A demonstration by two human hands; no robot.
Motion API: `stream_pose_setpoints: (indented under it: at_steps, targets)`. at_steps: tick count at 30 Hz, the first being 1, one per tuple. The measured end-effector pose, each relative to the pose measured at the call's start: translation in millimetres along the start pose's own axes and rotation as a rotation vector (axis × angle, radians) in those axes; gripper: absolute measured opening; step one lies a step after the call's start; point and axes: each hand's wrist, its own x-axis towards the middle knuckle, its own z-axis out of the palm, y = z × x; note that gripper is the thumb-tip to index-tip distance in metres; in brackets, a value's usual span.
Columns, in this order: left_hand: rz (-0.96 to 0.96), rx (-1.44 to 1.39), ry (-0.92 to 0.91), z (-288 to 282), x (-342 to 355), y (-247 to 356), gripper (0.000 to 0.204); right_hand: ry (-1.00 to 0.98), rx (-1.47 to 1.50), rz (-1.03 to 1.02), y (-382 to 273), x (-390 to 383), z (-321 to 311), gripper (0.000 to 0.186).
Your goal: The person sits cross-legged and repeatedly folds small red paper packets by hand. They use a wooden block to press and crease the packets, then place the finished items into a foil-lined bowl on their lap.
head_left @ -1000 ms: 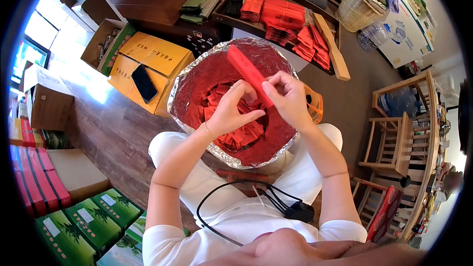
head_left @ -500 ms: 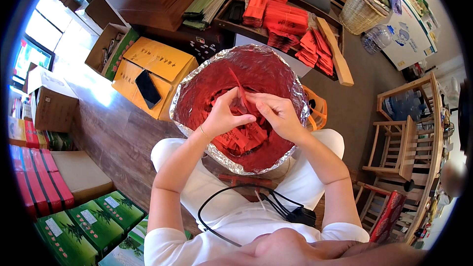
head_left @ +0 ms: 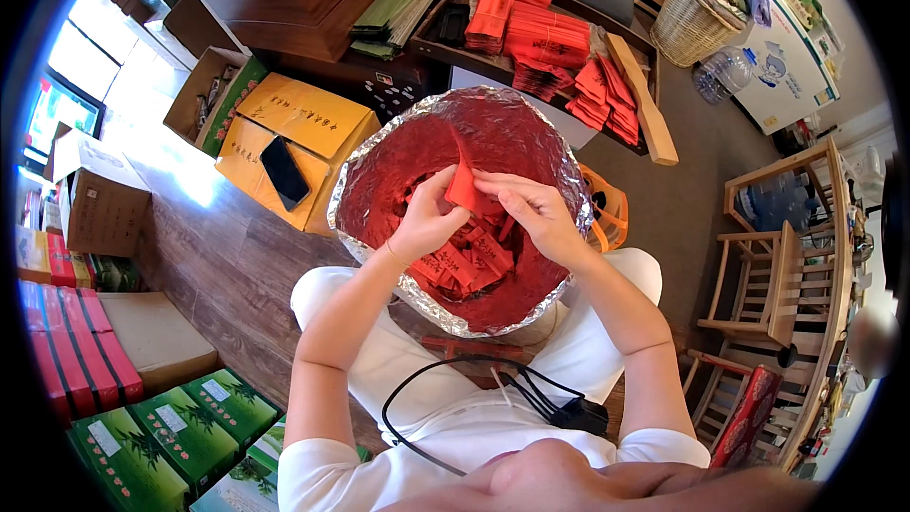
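A foil-lined basin (head_left: 555, 137) with a red-looking interior stands between my knees. Many small red paper packets (head_left: 488, 251) with dark print lie heaped in it. Above the heap, a thin red paper piece (head_left: 462, 188) stands upright, its tip curving up toward the far wall. My left hand (head_left: 427, 218) pinches this paper from the left between thumb and fingers. From the right, my right hand (head_left: 531, 213) meets its edge with the fingertips pressed together; the exact grip there is partly hidden.
Beyond the basin, a dark tray (head_left: 431, 33) holds stacks of red envelopes (head_left: 550, 36) and a wooden bar (head_left: 645, 100). A phone (head_left: 284, 173) lies on a yellow carton (head_left: 327, 118) at left. Green boxes (head_left: 185, 431) sit near left; an orange plastic basket (head_left: 611, 209) is right of the basin.
The red paper has turned from nearly edge-on to showing its broader face between my hands. My fingers have shifted slightly around it; the basin and its heap look the same.
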Motion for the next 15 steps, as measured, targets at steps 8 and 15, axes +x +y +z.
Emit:
stream_pose_setpoints:
  at_steps: [8, 15]
  targets:
    - [0.371, 0.761, 0.299, 7.1, 1.4, 4.0, 0.015, -0.094, -0.314, 0.028, -13.9, -14.6, 24.8, 0.038]
    - [0.569, 0.877, 0.355, 6.3, 5.6, 11.3, 0.015, -0.079, 0.267, 0.068, 9.4, -10.0, 24.3, 0.053]
